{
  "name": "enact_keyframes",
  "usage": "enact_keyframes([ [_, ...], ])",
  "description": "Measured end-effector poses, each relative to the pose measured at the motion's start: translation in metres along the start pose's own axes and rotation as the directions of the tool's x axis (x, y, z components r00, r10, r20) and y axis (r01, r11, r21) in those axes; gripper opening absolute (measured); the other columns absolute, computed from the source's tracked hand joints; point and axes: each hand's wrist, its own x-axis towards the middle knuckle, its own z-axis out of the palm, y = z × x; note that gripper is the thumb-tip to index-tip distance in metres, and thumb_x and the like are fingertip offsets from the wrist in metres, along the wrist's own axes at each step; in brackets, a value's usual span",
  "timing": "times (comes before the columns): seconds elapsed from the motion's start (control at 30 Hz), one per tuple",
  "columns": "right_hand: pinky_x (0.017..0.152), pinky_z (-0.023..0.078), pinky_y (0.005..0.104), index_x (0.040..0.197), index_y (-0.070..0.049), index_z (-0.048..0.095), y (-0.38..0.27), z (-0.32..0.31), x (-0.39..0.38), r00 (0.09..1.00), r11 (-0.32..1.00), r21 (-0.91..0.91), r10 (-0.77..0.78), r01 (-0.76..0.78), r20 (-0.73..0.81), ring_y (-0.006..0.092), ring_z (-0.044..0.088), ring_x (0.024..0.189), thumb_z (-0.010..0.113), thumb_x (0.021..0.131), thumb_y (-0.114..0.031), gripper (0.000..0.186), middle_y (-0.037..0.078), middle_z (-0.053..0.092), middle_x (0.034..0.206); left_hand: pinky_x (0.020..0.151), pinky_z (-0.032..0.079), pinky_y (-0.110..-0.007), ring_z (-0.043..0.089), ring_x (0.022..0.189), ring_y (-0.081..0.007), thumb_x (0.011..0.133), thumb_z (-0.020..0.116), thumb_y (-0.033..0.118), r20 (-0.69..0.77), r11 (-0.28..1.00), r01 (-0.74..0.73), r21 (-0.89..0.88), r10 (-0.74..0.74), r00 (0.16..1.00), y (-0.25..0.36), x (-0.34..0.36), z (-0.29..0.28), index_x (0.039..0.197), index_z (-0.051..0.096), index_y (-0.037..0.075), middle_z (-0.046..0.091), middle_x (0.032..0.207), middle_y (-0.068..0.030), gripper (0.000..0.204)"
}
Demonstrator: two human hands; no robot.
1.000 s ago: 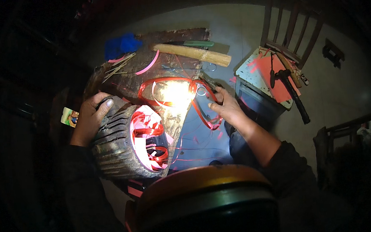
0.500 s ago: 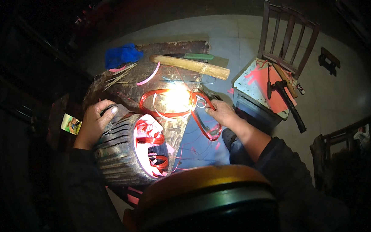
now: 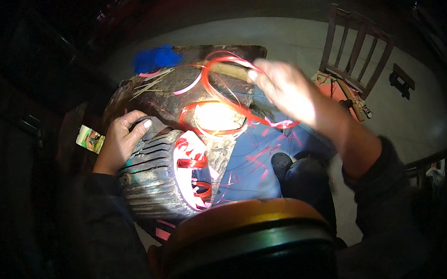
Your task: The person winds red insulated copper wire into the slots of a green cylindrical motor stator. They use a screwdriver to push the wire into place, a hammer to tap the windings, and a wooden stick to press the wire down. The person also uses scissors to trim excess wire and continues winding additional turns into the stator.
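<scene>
A ribbed metal electric motor housing (image 3: 152, 182) lies on its side, its open end toward the right. Inside that opening are red wire windings (image 3: 193, 163) and pink-and-white insulation strips. My left hand (image 3: 123, 140) grips the lug on top of the housing, thumb over it. My right hand (image 3: 284, 87), a little blurred, is raised at the right and pinches a loop of red enamelled wire (image 3: 208, 81). This loop hangs above the worktable. Another red wire coil (image 3: 185, 120) lies beneath, around a brightly lit patch; glare hides detail there.
The worn wooden table (image 3: 218, 53) carries a blue cloth-like bundle (image 3: 156, 59), thin sticks (image 3: 152, 82), a pink curved strip (image 3: 189, 85) and a partly covered wooden slat (image 3: 229, 70). A wooden chair (image 3: 356, 54) with tools on its seat stands at the right. Loose wires trail over the blue surface.
My right hand has risen and moved away from me, lifting the red wire loop off the lower coil. My left hand keeps its grip on the housing. The whole view has shifted slightly.
</scene>
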Motion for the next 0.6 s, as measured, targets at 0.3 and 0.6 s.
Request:
enact_keyframes([
  [0.3,0.093,0.060,0.0536,0.119,-0.003,0.078,-0.049,0.034,0.138,0.955,0.813,-0.541,-0.062,0.216,0.289,0.0432,0.075,0.107,0.060,0.107,-0.027,0.032,0.026,0.077,0.116,0.087,0.053,-0.034,0.068,0.092,-0.0195,0.103,0.071,0.020,-0.109,0.994,0.106,-0.028,-0.109,0.988,0.017,-0.026,0.002,0.110,0.072,-0.003,0.074,0.097,-0.0116,0.024],
  [0.6,0.099,0.059,0.0489,0.118,-0.001,0.080,0.019,0.152,0.192,0.992,0.955,-0.298,0.038,-0.001,0.119,0.0431,0.075,0.113,0.061,0.096,-0.012,0.032,0.029,0.077,0.116,0.091,0.051,-0.032,0.066,0.098,-0.0165,0.102,0.071,0.013,-0.189,0.993,0.103,-0.060,-0.112,0.976,0.023,-0.044,0.007,0.111,0.072,-0.003,0.072,0.105,-0.0077,0.019],
])
